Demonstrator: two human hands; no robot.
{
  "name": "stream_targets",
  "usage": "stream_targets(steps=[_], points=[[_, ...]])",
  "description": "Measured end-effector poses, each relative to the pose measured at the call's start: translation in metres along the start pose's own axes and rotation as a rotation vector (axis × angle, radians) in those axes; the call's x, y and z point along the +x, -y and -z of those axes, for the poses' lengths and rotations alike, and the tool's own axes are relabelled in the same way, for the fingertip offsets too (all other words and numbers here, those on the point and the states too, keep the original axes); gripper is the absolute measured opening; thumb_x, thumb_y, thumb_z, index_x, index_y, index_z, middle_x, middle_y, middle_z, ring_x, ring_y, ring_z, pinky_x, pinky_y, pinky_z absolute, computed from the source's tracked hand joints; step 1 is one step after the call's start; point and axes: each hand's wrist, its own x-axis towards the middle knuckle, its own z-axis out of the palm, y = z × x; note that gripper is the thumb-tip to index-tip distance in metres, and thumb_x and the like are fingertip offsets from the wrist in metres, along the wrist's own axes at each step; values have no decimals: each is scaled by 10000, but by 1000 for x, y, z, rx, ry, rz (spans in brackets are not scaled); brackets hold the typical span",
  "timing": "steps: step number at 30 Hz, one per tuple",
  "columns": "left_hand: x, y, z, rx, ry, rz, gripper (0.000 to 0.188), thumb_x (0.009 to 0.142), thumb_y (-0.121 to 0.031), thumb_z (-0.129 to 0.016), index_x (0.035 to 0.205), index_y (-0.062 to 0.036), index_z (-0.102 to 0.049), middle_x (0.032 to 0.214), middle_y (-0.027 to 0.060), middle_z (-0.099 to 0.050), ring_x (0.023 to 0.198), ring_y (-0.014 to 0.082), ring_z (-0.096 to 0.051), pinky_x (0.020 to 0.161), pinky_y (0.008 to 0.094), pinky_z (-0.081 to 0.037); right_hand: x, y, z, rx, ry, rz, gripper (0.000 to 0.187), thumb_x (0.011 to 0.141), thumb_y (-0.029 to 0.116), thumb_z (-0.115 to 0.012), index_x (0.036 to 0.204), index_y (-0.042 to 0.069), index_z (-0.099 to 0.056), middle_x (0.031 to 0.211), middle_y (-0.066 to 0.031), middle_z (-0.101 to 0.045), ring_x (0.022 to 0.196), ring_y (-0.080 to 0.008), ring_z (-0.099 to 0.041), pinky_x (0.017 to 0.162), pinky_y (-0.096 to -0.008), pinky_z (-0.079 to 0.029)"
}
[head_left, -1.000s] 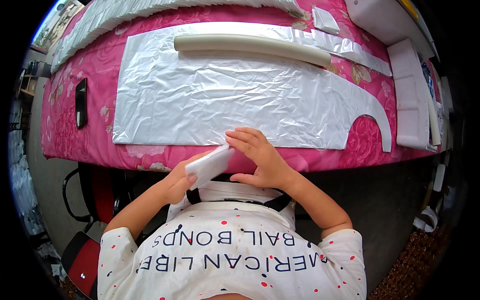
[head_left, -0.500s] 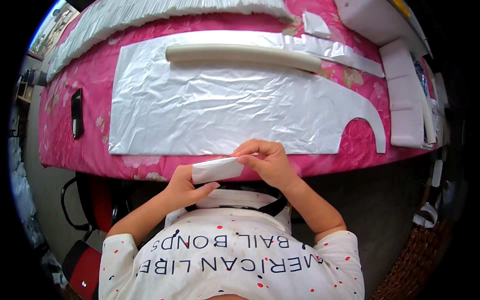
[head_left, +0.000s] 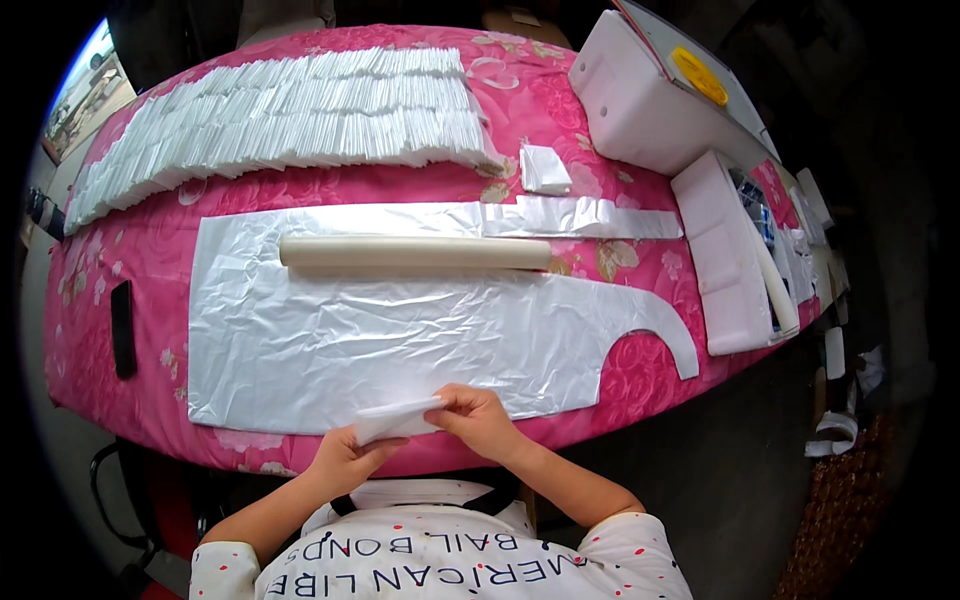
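We see the left hand (head_left: 348,462) grasping and the right hand (head_left: 474,418) pinching opposite ends of a folded white packet (head_left: 392,418) at the counter's (head_left: 540,100) near edge, fingers hiding its ends. The shirt (head_left: 430,545), cut off below, bears inverted dark lettering. Compared with half a second earlier, we see more of the white stacks (head_left: 300,115).

A: so what's the room like?
B: kinda dim tbh. Big pink floral cloth-covered worktop (head_left: 545,100), plain grey floor (head_left: 72,450), black-and-red chair (head_left: 160,490) with a curved black armrest (head_left: 97,490) lower left.
A: any daylight?
B: yeah, bright opening (head_left: 100,70) upper left, can't tell if window or doorway. Brown woven-looking surface (head_left: 840,510) lower right, lost in shadow.
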Motion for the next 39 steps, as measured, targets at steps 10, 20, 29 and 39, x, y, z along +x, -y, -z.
stream_targets(steps=[10,20,29,39], points=[[6,-5,9,32,88,-53,375,840,36,-547,1211,28,-490,1147,133,-587,1041,167,-576,906,277,-456,156,182,152,-1404,-963,1177,114,693,83,-691,783,90,-620,855,-66,-599,832,-258,-557,730,-371,-437],[5,-14,15,203,32,-101,335,824,-1,-564,1159,15,-544,1090,115,-627,987,164,-609,867,268,-470,192,134,221,-1577,-555,644,290,654,188,-695,925,87,-679,966,-94,-647,926,-273,-570,841,-392,-430],[29,-38,22,483,-6,-306,348,792,-46,-597,1140,-41,-582,1089,110,-626,962,235,-605,817,314,-475,102,103,99,-1428,-117,690,457,681,168,-714,1107,65,-586,1024,-125,-598,974,-281,-544,872,-375,-426],[77,-33,-7,975,-169,-519,770,795,-287,-631,1394,-16,-231,1453,285,-56,1338,448,-110,1070,461,-198,-11,47,40,-1208,99,346,517,796,300,-623,1201,-3,-514,1112,-183,-538,1037,-322,-500,899,-390,-400]])
